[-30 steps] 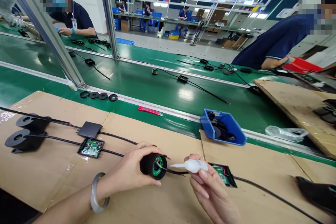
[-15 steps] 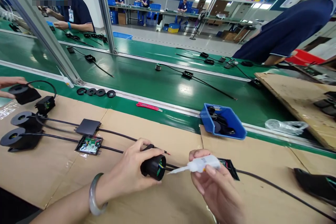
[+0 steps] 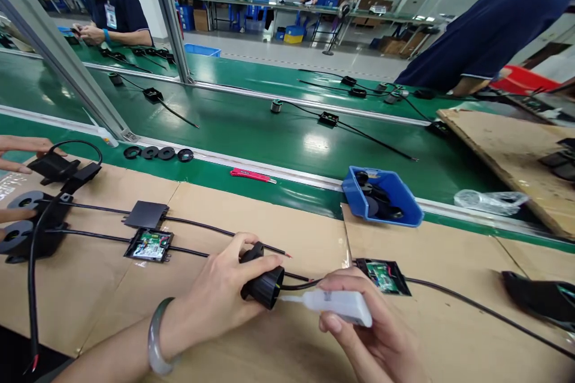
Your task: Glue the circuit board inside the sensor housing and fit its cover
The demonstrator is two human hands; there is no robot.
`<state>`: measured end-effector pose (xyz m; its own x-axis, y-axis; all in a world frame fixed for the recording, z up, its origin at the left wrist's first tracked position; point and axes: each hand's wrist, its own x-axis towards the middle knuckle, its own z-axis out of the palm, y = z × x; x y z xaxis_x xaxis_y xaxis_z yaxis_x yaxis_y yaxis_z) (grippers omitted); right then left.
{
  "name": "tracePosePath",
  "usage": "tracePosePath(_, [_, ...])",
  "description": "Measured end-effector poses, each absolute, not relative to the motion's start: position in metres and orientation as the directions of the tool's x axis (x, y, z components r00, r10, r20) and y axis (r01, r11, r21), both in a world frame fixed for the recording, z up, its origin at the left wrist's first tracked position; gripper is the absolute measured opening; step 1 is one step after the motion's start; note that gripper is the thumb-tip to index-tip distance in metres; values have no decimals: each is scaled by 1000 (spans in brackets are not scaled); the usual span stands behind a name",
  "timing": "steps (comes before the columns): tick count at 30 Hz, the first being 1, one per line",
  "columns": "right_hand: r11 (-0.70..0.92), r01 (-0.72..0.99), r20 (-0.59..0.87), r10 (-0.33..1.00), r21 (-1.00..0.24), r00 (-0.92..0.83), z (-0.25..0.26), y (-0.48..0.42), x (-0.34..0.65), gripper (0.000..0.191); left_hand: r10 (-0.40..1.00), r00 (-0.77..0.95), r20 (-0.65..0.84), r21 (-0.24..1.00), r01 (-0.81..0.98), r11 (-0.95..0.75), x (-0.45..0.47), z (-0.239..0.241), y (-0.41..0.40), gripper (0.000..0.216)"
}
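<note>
Low over the cardboard, my left hand [image 3: 229,290] is wrapped round a black cylindrical plastic housing [image 3: 264,282], its open end turned to the right. My right hand [image 3: 363,317] grips a small white glue bottle [image 3: 344,305] with a thin tapered nozzle pointing left. The nozzle tip lies right at the housing's rim; whether it touches I cannot tell. A black cable runs right from the housing toward an open black box with a green circuit board [image 3: 384,277], passing behind my right hand. Left of my hands lie another open circuit-board box [image 3: 150,245] and a dark square cover [image 3: 146,214].
A co-worker's hands [image 3: 20,146] handle black parts at the left edge. A blue bin [image 3: 381,197] of black pieces, a red utility knife [image 3: 252,176] and several black rings [image 3: 166,153] stand along the back edge. Beyond, a green conveyor belt [image 3: 224,114] carries cabled parts.
The glue bottle has moved left and slightly down, bringing its nozzle to the housing's opening. The housing has turned a little toward me. At left, the co-worker's black part and cable have shifted.
</note>
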<state>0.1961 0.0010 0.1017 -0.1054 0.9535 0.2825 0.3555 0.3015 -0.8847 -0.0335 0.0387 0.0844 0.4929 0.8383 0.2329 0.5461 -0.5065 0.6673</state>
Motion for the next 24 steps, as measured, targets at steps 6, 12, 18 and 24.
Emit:
tracePosePath(6, [447,451,352,893,-773,-282,108,4,197,17,819,509,265,605,574,-552,-34,84,36,65])
tracePosePath(12, [509,473,376,857,-719,-351,109,2,197,23,815,507,281,586,582,-564,-33,85,36,66])
tracePosePath(18, [552,467,396,829,-690,-395,112,1,197,17,798,510,322,557,579,-595,-32,85,33,66])
tracePosePath(24, [578,511,441,816,-636,-374,113,-1,194,13,789,513,337,538,583,-609,-33,84,32,71])
